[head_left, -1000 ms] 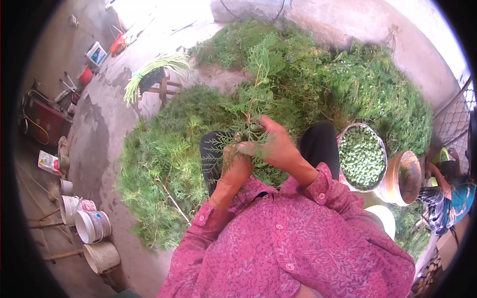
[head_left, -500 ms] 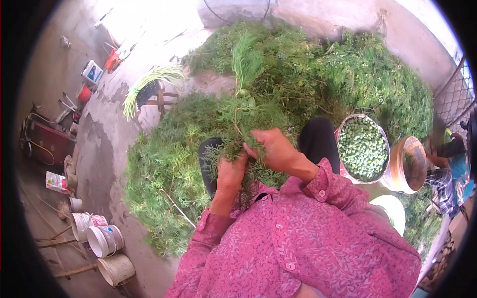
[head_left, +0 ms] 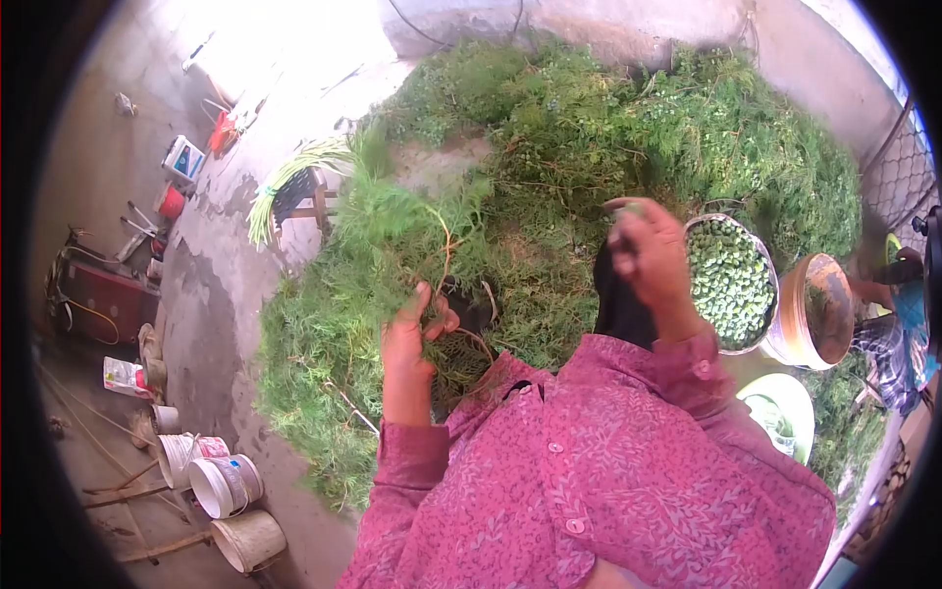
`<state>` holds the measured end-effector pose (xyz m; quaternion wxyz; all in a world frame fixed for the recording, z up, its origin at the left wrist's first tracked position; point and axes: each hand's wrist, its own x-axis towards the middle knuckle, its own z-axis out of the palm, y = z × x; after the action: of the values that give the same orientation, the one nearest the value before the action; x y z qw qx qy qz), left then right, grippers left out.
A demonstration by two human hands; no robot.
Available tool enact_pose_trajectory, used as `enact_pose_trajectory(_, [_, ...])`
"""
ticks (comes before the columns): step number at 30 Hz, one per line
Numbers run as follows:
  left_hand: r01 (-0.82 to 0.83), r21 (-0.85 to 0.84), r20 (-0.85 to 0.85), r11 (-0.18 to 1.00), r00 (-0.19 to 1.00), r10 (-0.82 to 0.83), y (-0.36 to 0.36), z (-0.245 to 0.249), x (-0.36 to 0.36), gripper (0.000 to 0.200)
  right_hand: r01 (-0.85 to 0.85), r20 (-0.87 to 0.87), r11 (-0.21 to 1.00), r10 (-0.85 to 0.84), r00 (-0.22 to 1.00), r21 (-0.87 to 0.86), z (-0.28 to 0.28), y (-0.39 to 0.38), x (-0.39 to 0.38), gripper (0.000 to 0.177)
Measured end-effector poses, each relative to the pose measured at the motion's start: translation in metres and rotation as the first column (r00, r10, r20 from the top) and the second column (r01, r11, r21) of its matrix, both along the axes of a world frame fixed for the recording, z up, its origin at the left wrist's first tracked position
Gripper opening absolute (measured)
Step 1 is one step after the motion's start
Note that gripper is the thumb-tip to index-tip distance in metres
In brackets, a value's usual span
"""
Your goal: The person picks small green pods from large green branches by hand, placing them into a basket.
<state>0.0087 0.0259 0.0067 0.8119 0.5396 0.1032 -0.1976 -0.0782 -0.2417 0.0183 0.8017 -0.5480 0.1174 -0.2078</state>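
Partly, blurred right fingers (head_left: 625, 234) hide something green (head_left: 636, 209).

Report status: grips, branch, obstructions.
Left grip holding leafy branch. Right grip raised near bucket of small green pieces, blurred, contents unclear. No obstruction visible between right grip and bucket.

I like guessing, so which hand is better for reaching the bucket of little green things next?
Probably the right hand: it is close to that bucket. The left hand is farther away and holds a leafy branch.
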Motion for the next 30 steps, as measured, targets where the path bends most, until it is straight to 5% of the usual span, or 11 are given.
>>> enact_pose_trajectory(4, [0.031,0.136,0.026,0.990,0.999,-0.034,0.004,0.002,-0.003,0.026,0.383,-0.073,0.876,-0.420,0.905,-0.293,-0.046,-0.084,-0.027,0.015])
enact_pose_trajectory(6, [0.131,0.015,-0.016,0.991,0.991,-0.131,0.011,-0.008,0.002,0.025,0.389,-0.144,0.666,-0.598,0.788,-0.637,-0.096,-0.143,-0.049,0.023])
enact_pose_trajectory(7, [0.138,0.014,-0.013,0.990,0.990,-0.137,0.008,-0.004,0.000,0.025,0.395,-0.141,0.663,-0.603,0.785,-0.636,-0.109,-0.162,-0.061,0.023])
enact_pose_trajectory(9, [0.169,0.182,0.012,0.969,0.985,-0.174,0.002,0.008,-0.005,0.023,-0.036,0.004,-0.037,-0.754,0.657,-0.999,-0.115,-0.176,-0.078,0.031])
enact_pose_trajectory(13, [0.234,0.235,0.001,0.943,0.970,-0.241,-0.005,0.016,-0.009,0.023,-0.075,-0.115,0.087,-0.728,0.676,-0.993,-0.088,-0.162,-0.080,0.030])
enact_pose_trajectory(15, [0.318,0.227,0.048,0.920,0.940,-0.337,-0.011,0.024,-0.014,0.024,0.042,-0.330,0.543,-0.568,0.754,-0.839,-0.057,-0.138,-0.057,0.028])
enact_pose_trajectory(18, [0.352,0.289,0.120,0.890,0.909,-0.399,-0.021,0.022,-0.018,0.024,-0.003,-0.222,0.765,-0.183,0.958,-0.644,-0.011,-0.088,-0.021,0.026])
enact_pose_trajectory(21, [0.342,0.300,0.099,0.891,0.917,-0.385,-0.026,0.019,-0.024,0.022,-0.245,-0.132,0.862,0.207,0.969,-0.445,0.023,-0.032,0.013,0.038])
enact_pose_trajectory(23, [0.332,0.395,0.166,0.857,0.891,-0.422,-0.020,-0.003,-0.020,0.022,-0.382,-0.101,0.788,0.383,0.918,-0.484,0.023,-0.006,0.035,0.052])
enact_pose_trajectory(27, [0.309,0.544,0.239,0.780,0.834,-0.498,-0.012,-0.012,-0.022,0.023,-0.285,0.005,0.757,0.356,0.935,-0.588,0.011,0.033,0.056,0.056])
enact_pose_trajectory(30, [0.246,0.663,0.275,0.707,0.799,-0.535,-0.005,-0.026,-0.019,0.026,-0.353,0.051,0.874,0.391,0.919,-0.334,0.012,0.046,0.058,0.056])
